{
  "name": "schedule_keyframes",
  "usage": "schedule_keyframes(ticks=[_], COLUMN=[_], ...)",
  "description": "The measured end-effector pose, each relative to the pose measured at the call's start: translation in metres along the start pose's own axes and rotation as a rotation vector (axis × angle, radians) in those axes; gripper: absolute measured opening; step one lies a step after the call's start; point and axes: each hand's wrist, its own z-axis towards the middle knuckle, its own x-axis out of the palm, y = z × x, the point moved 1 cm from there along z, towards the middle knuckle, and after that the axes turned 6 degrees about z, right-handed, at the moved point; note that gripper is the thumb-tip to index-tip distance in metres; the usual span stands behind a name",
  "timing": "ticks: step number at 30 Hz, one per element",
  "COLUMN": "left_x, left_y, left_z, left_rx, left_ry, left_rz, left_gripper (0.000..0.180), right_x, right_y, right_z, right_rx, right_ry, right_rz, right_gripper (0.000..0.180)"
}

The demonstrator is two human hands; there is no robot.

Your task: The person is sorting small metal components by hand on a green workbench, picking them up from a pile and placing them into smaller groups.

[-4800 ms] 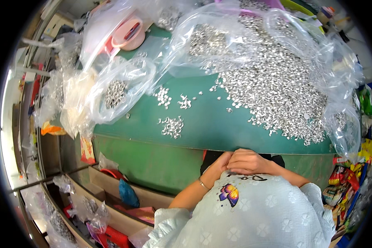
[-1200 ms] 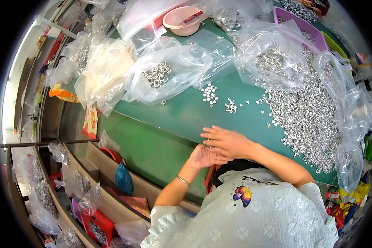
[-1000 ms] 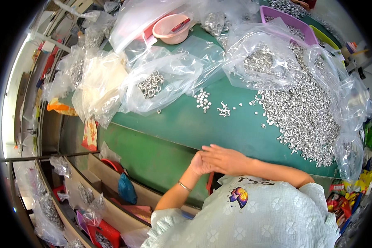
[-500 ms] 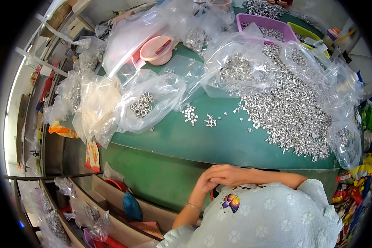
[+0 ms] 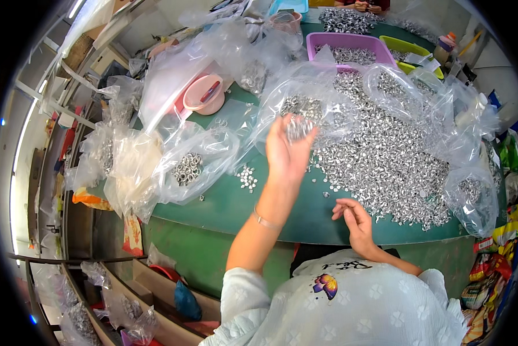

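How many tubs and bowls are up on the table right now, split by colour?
Purple tub: 1
Yellow-green tub: 1
Pink bowl: 1
Blue tub, partly cut off: 1
Total: 4

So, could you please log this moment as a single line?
left hand: raised, holding small silver rings | right hand: at table edge, fingers curled | ring pile: on green table

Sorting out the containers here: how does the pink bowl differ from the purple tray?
The pink bowl is round; the purple tray is rectangular. The bowl holds one small red-and-blue item, the tray a heap of small silver metal parts. The bowl sits left, the tray farther back right. Both rest on the green table.
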Motion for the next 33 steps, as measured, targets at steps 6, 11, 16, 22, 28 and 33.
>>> schedule_keyframes(ticks=[6, 11, 16, 22, 28, 33], left_x=[-0.006, -0.093, -0.171, -0.172, -0.195, -0.246], left_y=[0.019, 0.024, -0.004, -0.002, 0.021, 0.025], left_z=[-0.019, -0.097, -0.12, -0.106, -0.132, -0.158], left_rx=[0.216, 0.297, 0.512, 0.315, -0.259, -0.595], left_ry=[0.14, 0.129, -0.265, -0.186, 0.13, 0.118], left_rz=[0.465, 0.861, 1.256, 0.817, 0.691, 0.535], left_gripper=[0.062, 0.027, 0.023, 0.025, 0.029, 0.043], right_x=[-0.023, -0.033, -0.011, 0.048, 0.087, 0.084], right_y=[0.001, -0.004, 0.0, -0.035, -0.085, -0.076], right_z=[0.001, 0.018, 0.045, 0.096, 0.111, 0.076], right_rx=[0.06, 0.134, 0.073, -0.078, -0.417, -0.384], right_ry=[-0.006, 0.127, 0.377, 0.432, 0.694, 0.829], right_rz=[-0.04, -0.209, -0.46, -0.517, -1.365, -1.254], right_gripper=[0.021, 0.016, 0.018, 0.037, 0.055, 0.061])
